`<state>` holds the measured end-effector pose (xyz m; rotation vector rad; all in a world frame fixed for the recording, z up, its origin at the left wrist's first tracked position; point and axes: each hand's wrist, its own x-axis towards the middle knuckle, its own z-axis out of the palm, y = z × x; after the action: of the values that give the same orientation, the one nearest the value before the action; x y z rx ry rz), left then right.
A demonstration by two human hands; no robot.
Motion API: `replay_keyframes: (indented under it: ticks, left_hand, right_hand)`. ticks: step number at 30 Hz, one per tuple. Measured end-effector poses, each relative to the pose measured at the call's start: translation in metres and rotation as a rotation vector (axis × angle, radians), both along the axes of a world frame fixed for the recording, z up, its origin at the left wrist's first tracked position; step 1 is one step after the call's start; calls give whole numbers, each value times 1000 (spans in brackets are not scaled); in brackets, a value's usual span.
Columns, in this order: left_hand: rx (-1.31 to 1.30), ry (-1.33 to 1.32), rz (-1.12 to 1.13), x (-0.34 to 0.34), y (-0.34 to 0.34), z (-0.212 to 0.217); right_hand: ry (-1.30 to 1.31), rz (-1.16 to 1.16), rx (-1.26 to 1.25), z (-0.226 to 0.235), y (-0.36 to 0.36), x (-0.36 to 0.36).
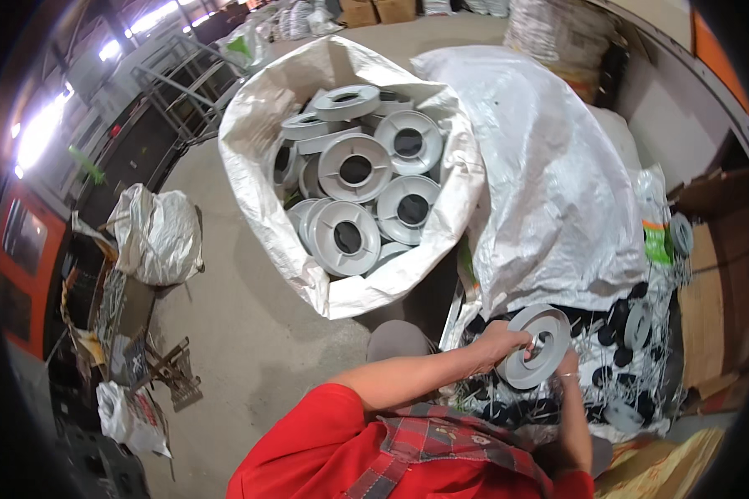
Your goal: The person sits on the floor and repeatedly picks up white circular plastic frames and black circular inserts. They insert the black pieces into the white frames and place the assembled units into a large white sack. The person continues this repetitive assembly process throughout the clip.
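A round grey plastic ring (548, 322) with a wide centre hole is tilted up in front of me. My left hand (503, 343) is closed on its left side, with fingertips reaching into the hole. My right hand (568, 363) is at the ring's right edge; its fingers are hidden behind the ring. Below and around both hands are thin white rods with black round ends (622, 356), in a tangled heap. Further ahead stands an open white woven sack (262, 212), filled with similar grey rings (356, 170) that have spokes and dark centres.
A bulging white sack (549, 166) stands right of the open one, bordering the rod heap. Flattened cardboard (707, 308) is at the right. On the left are another white sack (160, 237), a plastic bag (131, 420) and a metal frame (193, 87). Grey floor (233, 333) lies between.
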<state>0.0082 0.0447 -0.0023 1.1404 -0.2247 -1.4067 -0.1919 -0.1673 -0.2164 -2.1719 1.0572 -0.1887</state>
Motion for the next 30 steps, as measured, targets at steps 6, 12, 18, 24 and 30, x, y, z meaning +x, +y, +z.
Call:
replay_keyframes:
  ticks: [6, 12, 18, 24, 30]
  left_hand:
    - [48, -339, 172, 8, 7, -11]
    - [-19, -743, 317, -1, -6, -32]
    - [-93, -301, 91, -22, -12, -32]
    - [-283, -445, 41, -17, 37, 3]
    - [-100, -523, -94, -4, 47, 19]
  right_hand:
    - [460, -87, 109, -25, 65, -11]
    - [17, 102, -706, 74, 24, 1]
    - [-456, 118, -237, 174, 56, 41]
    - [-266, 439, -354, 235, 118, 49]
    - [-283, 681, -506, 245, 128, 42]
